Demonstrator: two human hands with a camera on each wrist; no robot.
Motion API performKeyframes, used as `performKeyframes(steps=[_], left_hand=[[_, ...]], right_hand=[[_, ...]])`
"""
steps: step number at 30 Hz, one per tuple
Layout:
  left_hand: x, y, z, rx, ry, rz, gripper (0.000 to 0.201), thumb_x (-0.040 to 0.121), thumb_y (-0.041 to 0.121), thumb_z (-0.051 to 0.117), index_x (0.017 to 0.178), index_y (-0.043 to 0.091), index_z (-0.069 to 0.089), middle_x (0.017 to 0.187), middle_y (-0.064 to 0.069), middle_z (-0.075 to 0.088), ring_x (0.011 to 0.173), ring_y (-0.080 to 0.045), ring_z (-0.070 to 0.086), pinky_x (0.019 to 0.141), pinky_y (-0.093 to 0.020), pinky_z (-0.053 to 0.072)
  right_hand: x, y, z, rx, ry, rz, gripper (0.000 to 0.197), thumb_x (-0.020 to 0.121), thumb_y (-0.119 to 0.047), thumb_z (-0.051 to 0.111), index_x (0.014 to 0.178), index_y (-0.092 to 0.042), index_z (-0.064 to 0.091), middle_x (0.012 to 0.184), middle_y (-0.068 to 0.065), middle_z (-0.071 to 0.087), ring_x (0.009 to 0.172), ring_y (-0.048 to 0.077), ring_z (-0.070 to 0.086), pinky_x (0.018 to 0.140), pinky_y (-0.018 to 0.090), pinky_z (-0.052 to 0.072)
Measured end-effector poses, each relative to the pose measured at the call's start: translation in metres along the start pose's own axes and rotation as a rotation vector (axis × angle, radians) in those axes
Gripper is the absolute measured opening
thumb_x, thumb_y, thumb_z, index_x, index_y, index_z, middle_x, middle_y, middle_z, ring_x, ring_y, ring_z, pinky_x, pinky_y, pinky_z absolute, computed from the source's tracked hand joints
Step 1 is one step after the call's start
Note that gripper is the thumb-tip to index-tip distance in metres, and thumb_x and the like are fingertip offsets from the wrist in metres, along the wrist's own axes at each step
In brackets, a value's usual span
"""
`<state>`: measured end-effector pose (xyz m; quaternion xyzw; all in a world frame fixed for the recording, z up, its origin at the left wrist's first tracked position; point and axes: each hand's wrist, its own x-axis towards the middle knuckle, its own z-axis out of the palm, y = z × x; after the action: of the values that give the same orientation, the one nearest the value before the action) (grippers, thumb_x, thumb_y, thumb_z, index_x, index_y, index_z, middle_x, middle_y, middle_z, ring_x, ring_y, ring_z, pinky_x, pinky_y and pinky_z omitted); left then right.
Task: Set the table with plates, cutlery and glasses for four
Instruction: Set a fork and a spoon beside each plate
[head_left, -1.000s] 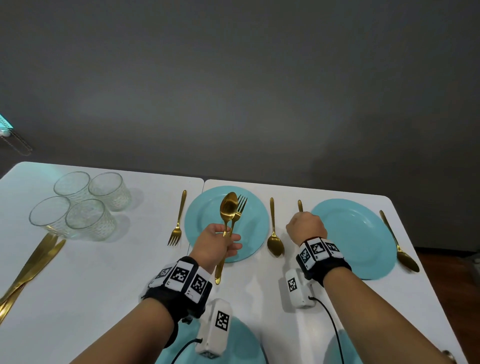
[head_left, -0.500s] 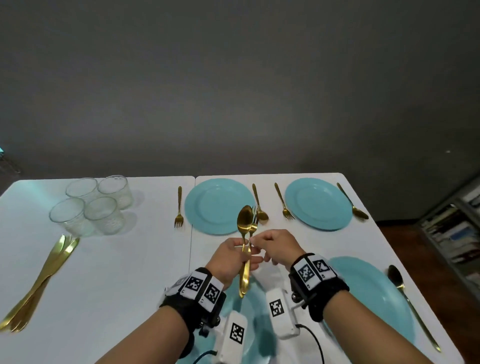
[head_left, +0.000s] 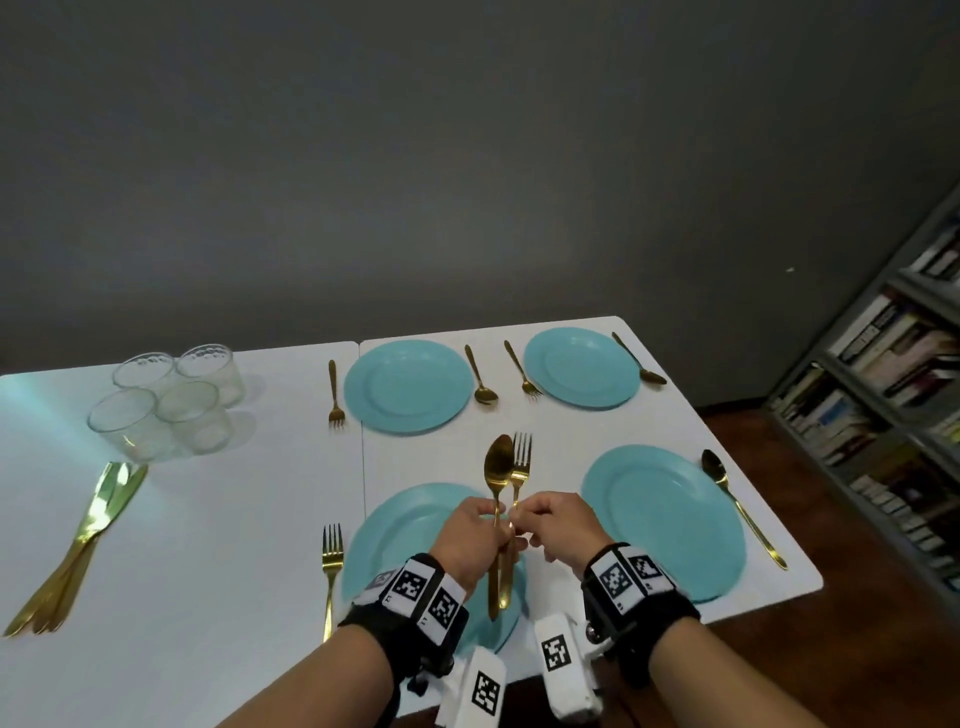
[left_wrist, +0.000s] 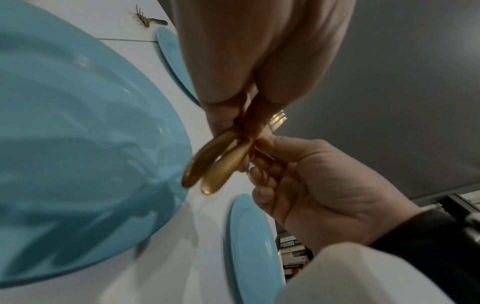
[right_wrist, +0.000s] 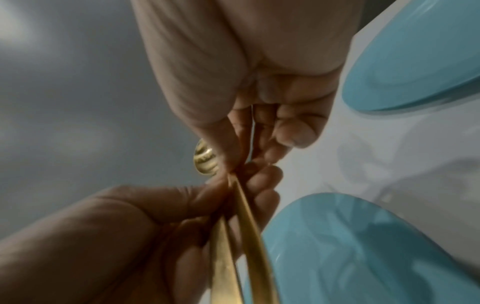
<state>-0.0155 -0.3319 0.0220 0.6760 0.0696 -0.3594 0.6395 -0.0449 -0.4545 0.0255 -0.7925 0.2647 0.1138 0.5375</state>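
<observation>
Left hand (head_left: 470, 535) grips spoon (head_left: 497, 470) upright (fork (head_left: 520, 462) pinched by right hand (head_left: 558, 527)).

White rectangular table (head_left: 218, 519), seam down the middle. Bearing four round turquoise plates (head_left: 408, 385), each flanked by gold metal cutlery: forks (head_left: 335, 389) to the left of three, spoons (head_left: 740, 499) to the right of three. At far left, four clear ribbed glass tumblers (head_left: 171, 402) clustered together; near them, a bundle of gold knives (head_left: 78, 545).
</observation>
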Motion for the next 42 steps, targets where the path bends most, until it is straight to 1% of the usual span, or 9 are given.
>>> performKeyframes(steps=[2, 4, 7, 9, 11, 14, 17, 25, 42], left_hand=[[0.001, -0.001, 0.002, 0.031, 0.014, -0.016, 0.029, 0.089, -0.005, 0.051, 0.115, 0.008, 0.045, 0.099, -0.015, 0.067, 0.091, -0.026, 0.066, 0.083, -0.036, 0.054], [0.0, 0.002, 0.0, 0.046, 0.042, -0.022, 0.032, 0.092, -0.008, 0.046, 0.121, 0.005, 0.042, 0.104, -0.014, 0.063, 0.095, -0.027, 0.064, 0.081, -0.032, 0.052], [-0.001, 0.004, -0.005, -0.065, 0.125, -0.023, 0.026, 0.094, -0.011, 0.039, 0.113, 0.006, 0.042, 0.087, -0.017, 0.058, 0.068, -0.022, 0.055, 0.063, -0.028, 0.046], [-0.001, 0.001, -0.005, -0.035, 0.18, -0.015, 0.026, 0.094, -0.013, 0.036, 0.113, 0.003, 0.042, 0.074, -0.01, 0.049, 0.061, -0.018, 0.048, 0.057, -0.026, 0.04], [0.002, -0.003, -0.002, -0.076, 0.237, -0.028, 0.031, 0.093, -0.012, 0.038, 0.121, -0.003, 0.045, 0.072, -0.008, 0.048, 0.06, -0.017, 0.048, 0.057, -0.025, 0.042], [-0.001, -0.005, 0.005, -0.133, 0.245, -0.02, 0.031, 0.094, -0.012, 0.037, 0.124, -0.006, 0.044, 0.07, -0.008, 0.046, 0.055, -0.016, 0.05, 0.052, -0.023, 0.045], [-0.004, -0.007, 0.006, -0.156, 0.271, -0.015, 0.024, 0.092, -0.011, 0.041, 0.112, 0.002, 0.047, 0.07, -0.008, 0.049, 0.047, -0.011, 0.058, 0.046, -0.016, 0.05], [0.004, -0.02, 0.006, -0.168, 0.354, -0.027, 0.019, 0.092, -0.006, 0.045, 0.107, 0.003, 0.051, 0.08, -0.006, 0.053, 0.067, -0.015, 0.055, 0.068, -0.027, 0.054], [0.015, -0.021, 0.009, -0.155, 0.343, -0.037, 0.023, 0.092, -0.007, 0.046, 0.112, 0.003, 0.051, 0.083, -0.007, 0.055, 0.07, -0.016, 0.057, 0.071, -0.028, 0.055]], right_hand=[[0.005, 0.007, -0.009, -0.011, 0.036, 0.027, 0.018, 0.087, -0.019, 0.062, 0.07, -0.021, 0.062, 0.077, 0.0, 0.066, 0.058, 0.012, 0.052, 0.047, 0.021, 0.039], [0.012, 0.016, -0.022, -0.04, 0.061, 0.061, 0.019, 0.088, -0.019, 0.06, 0.069, -0.021, 0.061, 0.08, 0.001, 0.068, 0.055, 0.013, 0.052, 0.048, 0.023, 0.039], [0.019, 0.03, -0.044, -0.243, 0.096, 0.101, 0.025, 0.089, -0.019, 0.058, 0.064, -0.022, 0.06, 0.086, 0.005, 0.071, 0.058, 0.016, 0.054, 0.057, 0.024, 0.046], [0.024, 0.043, -0.052, -0.45, 0.07, 0.149, 0.022, 0.09, -0.021, 0.055, 0.073, -0.019, 0.068, 0.105, 0.011, 0.07, 0.08, 0.022, 0.061, 0.079, 0.028, 0.052], [0.027, 0.055, -0.056, -0.569, 0.089, 0.185, 0.024, 0.092, -0.024, 0.054, 0.101, -0.012, 0.072, 0.116, 0.008, 0.067, 0.105, 0.023, 0.062, 0.091, 0.027, 0.048], [0.033, 0.069, -0.056, -0.606, 0.067, 0.204, 0.027, 0.09, -0.024, 0.055, 0.109, -0.011, 0.07, 0.114, 0.009, 0.068, 0.109, 0.024, 0.062, 0.088, 0.027, 0.049], [0.04, 0.073, -0.048, -0.685, 0.057, 0.18, 0.03, 0.094, -0.019, 0.046, 0.113, -0.01, 0.068, 0.119, 0.008, 0.066, 0.11, 0.023, 0.061, 0.089, 0.025, 0.048], [0.05, 0.068, -0.035, -0.782, 0.063, 0.208, 0.027, 0.093, -0.013, 0.046, 0.108, -0.004, 0.066, 0.115, 0.012, 0.066, 0.107, 0.026, 0.063, 0.083, 0.028, 0.05], [0.049, 0.069, -0.037, -0.887, 0.145, 0.142, 0.023, 0.093, -0.012, 0.047, 0.108, -0.008, 0.063, 0.115, 0.009, 0.065, 0.106, 0.024, 0.063, 0.083, 0.029, 0.05]])
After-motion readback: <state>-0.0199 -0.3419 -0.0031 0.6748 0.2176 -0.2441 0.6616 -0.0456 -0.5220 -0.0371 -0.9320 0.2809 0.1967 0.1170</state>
